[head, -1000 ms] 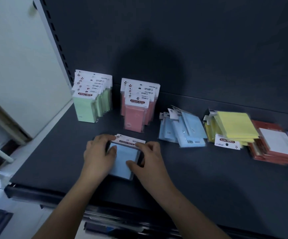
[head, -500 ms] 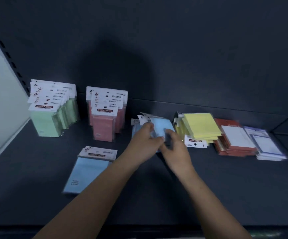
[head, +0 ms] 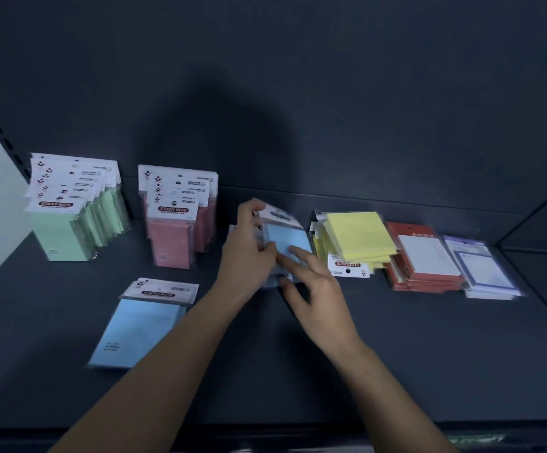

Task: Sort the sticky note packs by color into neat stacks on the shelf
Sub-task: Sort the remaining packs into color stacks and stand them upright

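The dark shelf (head: 396,354) fills the frame. At upper left stand green packs (head: 66,233) in a row, with pink packs (head: 174,237) just to their right. A single blue pack (head: 138,331) lies flat at lower left. Right of centre lie yellow (head: 357,237), red (head: 426,259) and purple-edged piles (head: 481,273). At centre, blurred, the left hand (head: 246,256) grips a blue bundle (head: 290,240) with curled fingers. The right hand (head: 318,289) touches its face with fingers stretched nearly straight.
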A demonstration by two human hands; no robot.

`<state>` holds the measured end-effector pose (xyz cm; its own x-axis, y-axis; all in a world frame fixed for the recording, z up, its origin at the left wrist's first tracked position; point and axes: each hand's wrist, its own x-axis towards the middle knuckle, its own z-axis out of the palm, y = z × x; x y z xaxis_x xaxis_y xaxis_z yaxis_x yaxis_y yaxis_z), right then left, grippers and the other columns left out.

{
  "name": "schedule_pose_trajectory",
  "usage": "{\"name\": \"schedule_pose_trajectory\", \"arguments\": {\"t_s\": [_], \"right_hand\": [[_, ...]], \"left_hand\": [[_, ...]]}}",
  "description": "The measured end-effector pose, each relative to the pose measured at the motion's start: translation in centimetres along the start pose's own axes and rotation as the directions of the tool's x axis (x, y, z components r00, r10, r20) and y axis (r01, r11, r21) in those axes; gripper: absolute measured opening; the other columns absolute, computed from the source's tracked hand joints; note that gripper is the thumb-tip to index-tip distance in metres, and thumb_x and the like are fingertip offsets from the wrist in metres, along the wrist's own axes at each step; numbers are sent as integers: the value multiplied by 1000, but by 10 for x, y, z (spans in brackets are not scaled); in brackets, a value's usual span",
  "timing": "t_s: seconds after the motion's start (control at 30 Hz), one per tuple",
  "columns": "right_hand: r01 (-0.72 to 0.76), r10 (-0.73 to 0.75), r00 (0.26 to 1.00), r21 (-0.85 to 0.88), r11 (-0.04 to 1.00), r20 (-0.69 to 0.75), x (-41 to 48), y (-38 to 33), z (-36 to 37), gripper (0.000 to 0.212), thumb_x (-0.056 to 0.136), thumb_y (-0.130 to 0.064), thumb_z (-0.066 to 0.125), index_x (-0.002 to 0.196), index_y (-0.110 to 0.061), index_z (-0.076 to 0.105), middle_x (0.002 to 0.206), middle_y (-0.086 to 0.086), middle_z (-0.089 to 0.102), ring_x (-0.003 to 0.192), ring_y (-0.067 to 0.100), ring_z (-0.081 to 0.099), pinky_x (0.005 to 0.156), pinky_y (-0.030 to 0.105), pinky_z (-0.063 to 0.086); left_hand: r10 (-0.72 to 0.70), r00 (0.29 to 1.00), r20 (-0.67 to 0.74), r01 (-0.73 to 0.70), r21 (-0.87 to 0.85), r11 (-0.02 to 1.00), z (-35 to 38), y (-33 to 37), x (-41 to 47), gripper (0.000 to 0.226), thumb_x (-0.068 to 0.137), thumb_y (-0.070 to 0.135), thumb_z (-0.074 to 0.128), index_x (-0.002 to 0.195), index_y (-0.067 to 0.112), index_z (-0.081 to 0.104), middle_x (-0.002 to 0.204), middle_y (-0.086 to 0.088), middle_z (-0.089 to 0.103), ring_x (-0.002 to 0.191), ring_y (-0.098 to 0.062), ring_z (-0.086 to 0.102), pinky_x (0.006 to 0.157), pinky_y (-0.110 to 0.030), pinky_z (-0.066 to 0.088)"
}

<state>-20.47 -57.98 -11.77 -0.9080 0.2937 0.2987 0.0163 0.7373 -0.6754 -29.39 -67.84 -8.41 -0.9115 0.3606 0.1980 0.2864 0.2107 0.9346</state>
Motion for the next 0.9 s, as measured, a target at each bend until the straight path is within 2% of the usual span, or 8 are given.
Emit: {"name": "schedule_pose_trajectory", "arguments": {"t_s": [0.1, 0.2, 0.37, 0.47, 0.57, 0.73, 0.83, 0.9], "right_hand": [[-59, 64, 997, 130, 990, -37, -8, -7, -11, 38, 84, -31, 66, 121, -26, 59, 136, -13, 44, 128, -2, 36, 102, 4, 26], [-141, 175, 984, 427, 893, -40, -18, -18, -17, 38, 78, -43, 67, 113, -34, 57, 133, -16, 48, 123, -8, 41, 100, 8, 31], [-274, 323, 944, 694, 666, 63, -37, -25, -19, 26, 81, -2, 67, 97, -22, 62, 79, -6, 58, 72, 5, 54, 70, 12, 45], [-327, 320, 939, 610, 721, 125, -54, -24, -15, 26, 81, 3, 66, 89, -21, 61, 68, -1, 49, 62, 11, 46, 60, 17, 42], [-319, 281, 948, 412, 853, 152, -62, -19, -6, 25, 81, -6, 69, 86, -28, 60, 64, -12, 55, 59, 3, 50, 60, 19, 44], [-165, 155, 971, 41, 986, 183, -58, -20, 2, 24, 86, -15, 62, 108, -23, 59, 82, -15, 47, 72, 2, 48, 70, 16, 37], [-33, 77, 966, -178, 984, 248, -57, -23, 6, 36, 90, -28, 56, 126, -25, 53, 104, -7, 40, 98, 8, 40, 84, 19, 35], [-14, 81, 960, -241, 970, 268, -55, -24, 7, 39, 91, -33, 55, 129, -26, 53, 110, -3, 37, 106, 13, 37, 91, 21, 36]], "left_hand": [[33, 999, 35, -28, -148, 989, -18, 5, -18, 57, 85, -11, 50, 117, 36, 46, 119, 5, 55, 80, -13, 58, 71, -29, 54], [2, 999, 39, 13, -367, 930, -41, 10, -43, 59, 85, -16, 50, 120, 33, 49, 119, 2, 58, 82, -14, 57, 75, -23, 54], [-132, 980, 150, 188, -461, 867, -69, 3, -92, 56, 86, -11, 51, 123, 30, 51, 102, 0, 67, 81, -13, 62, 75, -19, 53], [-211, 955, 211, 256, -220, 941, -78, -15, -110, 53, 88, -1, 58, 123, 37, 50, 77, -7, 56, 68, -16, 53, 63, -17, 43], [-240, 964, 117, 224, 132, 965, -77, -29, -116, 46, 88, 2, 58, 110, 41, 50, 65, -3, 52, 53, -7, 49, 51, -11, 37], [-186, 973, 134, 93, 511, 854, -67, -33, -121, 46, 85, 17, 62, 129, 19, 46, 127, 8, 42, 85, -9, 52, 84, -18, 39], [-176, 979, 105, 75, 613, 787, -59, -32, -119, 46, 89, 21, 57, 132, 17, 42, 141, 4, 26, 120, -15, 44, 98, -21, 34], [-164, 978, 129, 33, 679, 734, -57, -31, -115, 44, 89, 17, 58, 131, 13, 45, 145, -4, 24, 126, -21, 40, 100, -27, 36]]}}
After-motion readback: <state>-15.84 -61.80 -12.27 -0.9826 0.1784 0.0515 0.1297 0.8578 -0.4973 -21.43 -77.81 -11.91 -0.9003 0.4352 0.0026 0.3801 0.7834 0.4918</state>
